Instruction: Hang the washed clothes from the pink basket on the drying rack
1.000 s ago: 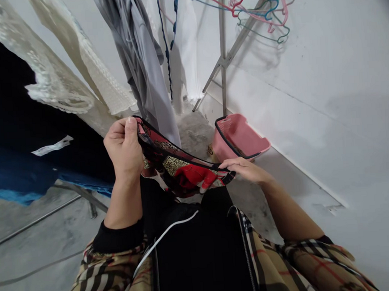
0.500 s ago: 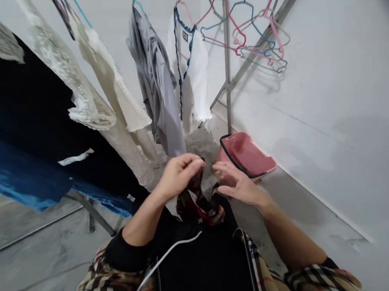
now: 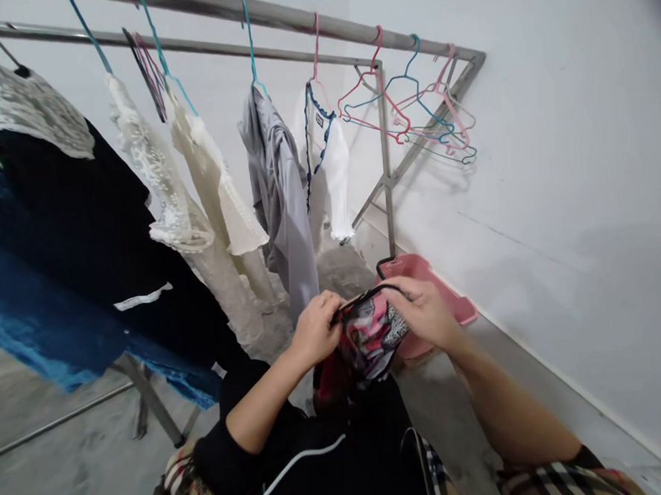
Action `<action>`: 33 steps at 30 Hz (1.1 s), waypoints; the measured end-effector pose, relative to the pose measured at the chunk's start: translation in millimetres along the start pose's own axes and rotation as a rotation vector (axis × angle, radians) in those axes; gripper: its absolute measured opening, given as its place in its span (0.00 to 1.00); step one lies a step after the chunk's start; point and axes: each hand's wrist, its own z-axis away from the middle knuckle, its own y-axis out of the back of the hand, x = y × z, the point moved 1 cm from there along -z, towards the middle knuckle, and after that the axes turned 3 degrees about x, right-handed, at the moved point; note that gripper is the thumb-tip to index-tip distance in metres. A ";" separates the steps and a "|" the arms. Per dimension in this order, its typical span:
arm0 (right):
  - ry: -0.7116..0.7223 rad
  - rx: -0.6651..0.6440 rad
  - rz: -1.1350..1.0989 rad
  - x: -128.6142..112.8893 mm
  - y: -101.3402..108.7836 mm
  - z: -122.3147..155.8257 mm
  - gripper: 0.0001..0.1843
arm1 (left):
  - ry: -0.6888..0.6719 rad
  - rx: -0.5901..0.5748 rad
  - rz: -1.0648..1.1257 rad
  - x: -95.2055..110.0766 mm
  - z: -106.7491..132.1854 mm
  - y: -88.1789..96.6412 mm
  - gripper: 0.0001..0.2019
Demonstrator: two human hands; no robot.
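From the head view I look down on my own two hands, with a patterned cloth (image 3: 370, 338) spread between them over my dark-clad legs. My left hand (image 3: 317, 327) has its fingers curled round the cloth's upper left edge, gathering it into a bunch there. My right hand (image 3: 421, 309) pinches the black-bordered upper edge at the other end, thumb on the near side. Both sets of fingers grasp the cloth, and it droops between and below them, red, pink, grey and black, with a speckled patch near my right thumb. Its lower part darkens into folds close to my left wrist, and I cannot make out how those lie.

Just past my right hand a pink basket (image 3: 460, 307) with a black handle (image 3: 384, 263) sits on the grey floor (image 3: 87, 486) near the wall (image 3: 551, 114); my hand and the cloth hide part of it.

Ahead of me a metal rack (image 3: 283, 16) runs across. From its right end hang bare hangers, a red one (image 3: 380, 35) and a blue one (image 3: 446, 128) among them. Leftward come a white top (image 3: 337, 180) with blue trim, a grey garment (image 3: 282, 183), cream lacy pieces (image 3: 239, 223), and a large black garment (image 3: 100, 239) beside blue fabric (image 3: 33, 325).
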 end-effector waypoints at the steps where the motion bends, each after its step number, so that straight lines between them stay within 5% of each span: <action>1: 0.003 0.074 -0.017 -0.4 5.6 -3.0 0.13 | 0.022 0.015 -0.074 -5.9 -0.8 -2.2 0.16; 7: -0.010 0.504 -0.130 -1.6 48.6 -22.6 0.13 | 0.205 0.074 -0.344 -35.8 -11.1 11.7 0.15; 12: 0.050 0.605 -0.093 14.7 74.5 -42.3 0.09 | 0.387 0.190 -0.347 -49.6 -22.2 41.7 0.12; 15: -0.011 0.547 -0.043 28.0 81.5 -53.2 0.10 | 0.472 0.320 -0.089 -50.8 -31.1 53.8 0.07; 17: -0.083 0.454 -0.017 33.6 84.0 -59.7 0.12 | 0.533 0.364 0.289 -47.5 -38.3 57.9 0.06; 22: -0.182 0.255 0.087 33.2 92.5 -78.9 0.15 | 0.772 0.186 1.168 -25.5 -54.8 63.5 0.13; 28: -0.250 -0.082 0.312 30.5 114.5 -126.4 0.14 | 0.790 -0.071 1.300 4.9 -66.0 73.1 0.13; 31: -0.237 -0.006 0.323 24.3 124.5 -178.1 0.21 | 0.787 -0.131 1.272 14.3 -69.1 73.2 0.12; 33: -0.188 0.160 0.313 14.8 128.0 -222.2 0.27 | 0.781 -0.153 1.250 16.6 -70.3 71.2 0.11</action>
